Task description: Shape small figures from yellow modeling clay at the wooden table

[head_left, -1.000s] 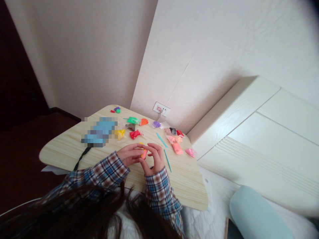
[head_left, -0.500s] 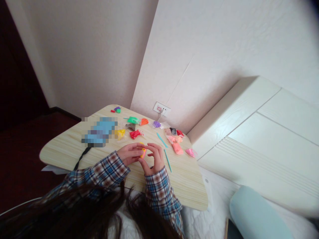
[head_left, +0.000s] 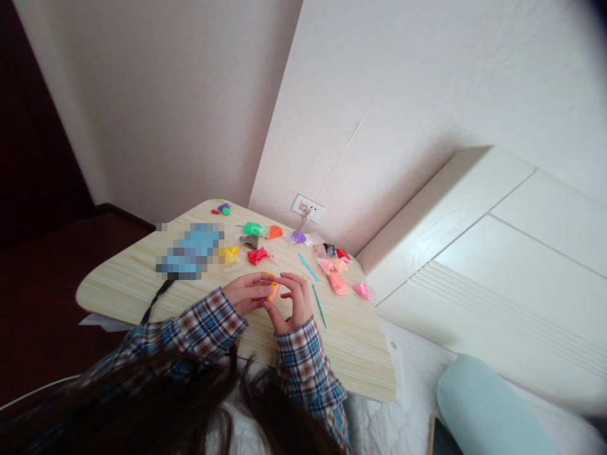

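Between my two hands, over the front part of the table (head_left: 351,347), is a small yellow and pink piece of modelling clay (head_left: 273,291). My left hand (head_left: 247,293) is closed on its left side, and the fingers cover part of it. From the right, my right hand (head_left: 294,300) curves round it with thumb and fingertips pressed to its edges. Just right of that hand lies a thin teal stick tool (head_left: 319,306). A flat light-blue clay tool (head_left: 309,267) rests a little farther back.
Behind my hands lie bags of red clay (head_left: 258,256), yellow clay (head_left: 230,255) and green clay (head_left: 255,229). Peach clay bags (head_left: 337,282) sit at the right, near pink clay (head_left: 363,291). A blurred blue object (head_left: 192,249) with a black strap is at the left. A socket (head_left: 308,207) is on the wall.
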A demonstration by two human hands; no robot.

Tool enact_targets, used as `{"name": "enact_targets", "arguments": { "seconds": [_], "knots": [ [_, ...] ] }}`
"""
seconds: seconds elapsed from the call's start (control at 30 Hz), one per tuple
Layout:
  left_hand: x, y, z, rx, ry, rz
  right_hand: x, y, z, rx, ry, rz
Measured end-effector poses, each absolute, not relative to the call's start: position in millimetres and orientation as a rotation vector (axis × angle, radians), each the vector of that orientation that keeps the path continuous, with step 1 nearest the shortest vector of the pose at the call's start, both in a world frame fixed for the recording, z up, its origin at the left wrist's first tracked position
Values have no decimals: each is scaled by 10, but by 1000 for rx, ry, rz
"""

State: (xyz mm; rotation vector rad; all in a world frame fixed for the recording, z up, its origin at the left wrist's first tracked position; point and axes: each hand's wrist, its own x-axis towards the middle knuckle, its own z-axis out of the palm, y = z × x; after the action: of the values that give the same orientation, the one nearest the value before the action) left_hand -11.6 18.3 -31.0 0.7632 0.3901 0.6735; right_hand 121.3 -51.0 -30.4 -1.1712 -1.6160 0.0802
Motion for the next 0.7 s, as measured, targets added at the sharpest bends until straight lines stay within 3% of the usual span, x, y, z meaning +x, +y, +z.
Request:
{"name": "enact_targets", "arguments": {
  "seconds": [0.7],
  "knots": [
    [-127,168,-248,768,313,652,1225,-524,-275,-1153,-1607,59]
  ]
}}
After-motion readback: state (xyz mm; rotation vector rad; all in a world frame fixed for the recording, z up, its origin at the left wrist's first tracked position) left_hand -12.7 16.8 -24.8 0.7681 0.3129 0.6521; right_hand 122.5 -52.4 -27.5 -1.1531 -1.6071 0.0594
